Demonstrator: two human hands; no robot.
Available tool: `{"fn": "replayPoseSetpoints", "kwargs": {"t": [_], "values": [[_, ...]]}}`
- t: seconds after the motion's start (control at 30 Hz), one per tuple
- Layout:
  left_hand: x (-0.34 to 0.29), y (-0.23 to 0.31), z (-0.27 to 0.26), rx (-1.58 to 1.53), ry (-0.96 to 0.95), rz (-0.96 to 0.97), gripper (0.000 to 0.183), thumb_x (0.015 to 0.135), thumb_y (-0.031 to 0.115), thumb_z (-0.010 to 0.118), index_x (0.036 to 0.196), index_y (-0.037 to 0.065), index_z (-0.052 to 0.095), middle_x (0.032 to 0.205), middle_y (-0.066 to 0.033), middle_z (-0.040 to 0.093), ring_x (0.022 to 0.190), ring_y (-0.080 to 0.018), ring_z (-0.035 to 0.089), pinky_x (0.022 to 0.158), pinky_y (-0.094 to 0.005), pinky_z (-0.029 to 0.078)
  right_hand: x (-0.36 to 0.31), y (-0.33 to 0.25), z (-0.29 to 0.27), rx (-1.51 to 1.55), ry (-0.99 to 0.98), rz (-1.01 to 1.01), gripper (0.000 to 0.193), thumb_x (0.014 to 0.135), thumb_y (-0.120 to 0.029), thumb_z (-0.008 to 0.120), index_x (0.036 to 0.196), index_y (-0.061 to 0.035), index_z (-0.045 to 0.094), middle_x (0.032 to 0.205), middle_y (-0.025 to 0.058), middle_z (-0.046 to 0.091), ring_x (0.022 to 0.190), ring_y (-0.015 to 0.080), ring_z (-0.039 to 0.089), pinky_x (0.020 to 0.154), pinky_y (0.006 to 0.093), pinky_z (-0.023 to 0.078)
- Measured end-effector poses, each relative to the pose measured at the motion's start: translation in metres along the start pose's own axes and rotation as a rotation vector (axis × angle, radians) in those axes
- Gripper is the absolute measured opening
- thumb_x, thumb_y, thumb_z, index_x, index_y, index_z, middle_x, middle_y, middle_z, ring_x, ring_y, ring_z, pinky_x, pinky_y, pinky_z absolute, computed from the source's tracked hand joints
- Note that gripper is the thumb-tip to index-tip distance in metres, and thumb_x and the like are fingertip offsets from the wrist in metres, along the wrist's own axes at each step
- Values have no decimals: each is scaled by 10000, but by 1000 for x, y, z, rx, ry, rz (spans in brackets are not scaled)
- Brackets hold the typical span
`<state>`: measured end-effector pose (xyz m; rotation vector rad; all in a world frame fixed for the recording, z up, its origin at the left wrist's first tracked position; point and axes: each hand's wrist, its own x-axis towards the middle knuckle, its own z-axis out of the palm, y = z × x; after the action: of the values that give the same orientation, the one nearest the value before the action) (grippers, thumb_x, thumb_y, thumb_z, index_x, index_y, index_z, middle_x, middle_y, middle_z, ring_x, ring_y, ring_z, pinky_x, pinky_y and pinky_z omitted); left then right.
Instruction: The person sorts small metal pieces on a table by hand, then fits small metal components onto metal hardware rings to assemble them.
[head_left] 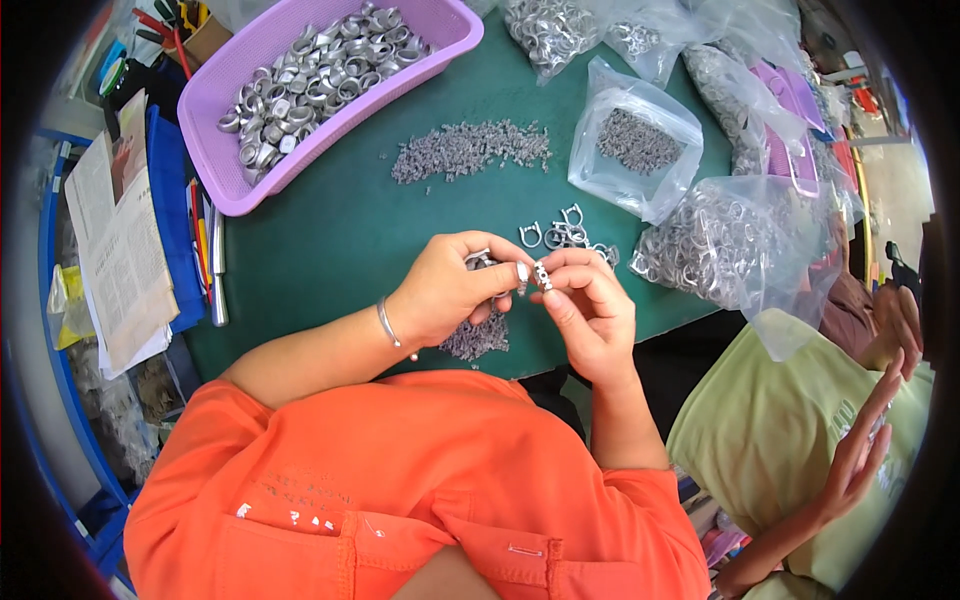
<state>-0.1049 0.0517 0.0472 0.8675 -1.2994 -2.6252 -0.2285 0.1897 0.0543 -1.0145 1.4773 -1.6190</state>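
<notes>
Over the near part of the green table, both my hands are raised close together at the fingertips. My left hand (pixel 445 285), with a bangle on its wrist, is closed on a silver ring (pixel 522 277) between thumb and finger. More silver metal (pixel 479 260) shows among its curled fingers, partly hidden. In my right hand (pixel 598 318), thumb and fingers pinch a small silver piece with dark openings (pixel 542 276), right beside the ring. Below my left hand lies a heap of small grey pieces (pixel 478 340). Several open-topped silver rings (pixel 568 232) lie beyond my right hand.
A purple basket (pixel 330 135) of rings stands far left. Small grey pieces (pixel 475 150) lie in a far heap. An open plastic bag (pixel 640 200) and ring-filled bags (pixel 700 245) sit right. Pens (pixel 203 250) and papers (pixel 120 250) are left; a person in green (pixel 770 430) sits right.
</notes>
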Motion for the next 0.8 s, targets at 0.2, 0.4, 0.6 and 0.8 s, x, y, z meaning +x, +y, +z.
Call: {"fn": "replayPoseSetpoints", "kwargs": {"t": [0.2, 0.4, 0.6, 0.8], "values": [[12, 10, 10, 535, 192, 887, 132, 772, -31, 634, 890, 27, 642, 854, -60, 616, 677, -132, 590, 547, -228, 455, 3, 20, 29, 934, 183, 338, 178, 890, -108, 435, 1030, -28, 508, 1033, 121, 560, 923, 253, 588, 833, 409, 509], [25, 5, 23, 904, 132, 1303, 166, 621, 3, 651, 772, 72, 640, 872, -60, 597, 759, -250, 582, 697, -358, 469, 32, 47, 41, 1413, 106, 298, 202, 951, -252, 454, 941, -88, 570, 888, 32, 588, 839, 148, 572, 750, 312, 470], [24, 19, 22, 1090, 211, 1328, 221, 575, 62, 686, 787, 96, 637, 840, -38, 594, 752, -244, 550, 725, -359, 413, 39, 65, 55, 1467, 74, 309, 179, 947, -239, 472, 954, -90, 570, 879, 24, 584, 804, 147, 567, 717, 293, 472], [12, 22, 17, 940, 180, 1421, 298, 628, -39, 668, 911, 28, 603, 897, -113, 589, 827, -278, 543, 784, -383, 449, 42, 27, 47, 1306, 247, 480, 158, 944, -226, 489, 967, -92, 569, 870, 16, 579, 769, 145, 562, 684, 274, 473]]}}
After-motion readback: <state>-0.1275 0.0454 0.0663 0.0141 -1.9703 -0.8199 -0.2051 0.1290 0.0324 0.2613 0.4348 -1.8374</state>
